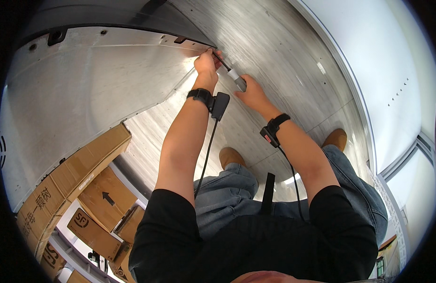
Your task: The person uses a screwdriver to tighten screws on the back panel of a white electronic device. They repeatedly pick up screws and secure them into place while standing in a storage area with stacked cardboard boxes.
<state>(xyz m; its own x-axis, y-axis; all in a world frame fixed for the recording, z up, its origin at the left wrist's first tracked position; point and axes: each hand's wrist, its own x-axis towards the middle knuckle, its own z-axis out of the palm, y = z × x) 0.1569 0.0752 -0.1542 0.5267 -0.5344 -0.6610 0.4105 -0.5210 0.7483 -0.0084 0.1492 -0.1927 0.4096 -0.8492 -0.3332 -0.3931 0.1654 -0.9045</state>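
My right hand [253,92] is closed round the grey handle of a screwdriver [237,80]. Its dark shaft slants up and left to the far right corner of a large silver metal panel [109,70]. At that corner my left hand [207,63] has its fingers curled in beside the shaft's tip. What the left fingers pinch is hidden by the hand and the panel's edge. Both wrists wear black straps with small black boxes, the left box [220,106] and the right box [269,137], each with a cable running back toward my body.
Cardboard boxes [107,193] stack at the lower left, one long carton [97,148] against the panel. A dark glossy surface [133,16] lies beyond the panel. White cabinet-like panels [369,52] stand to the right. My brown shoes [231,157] rest on the grey wood-look floor [293,80].
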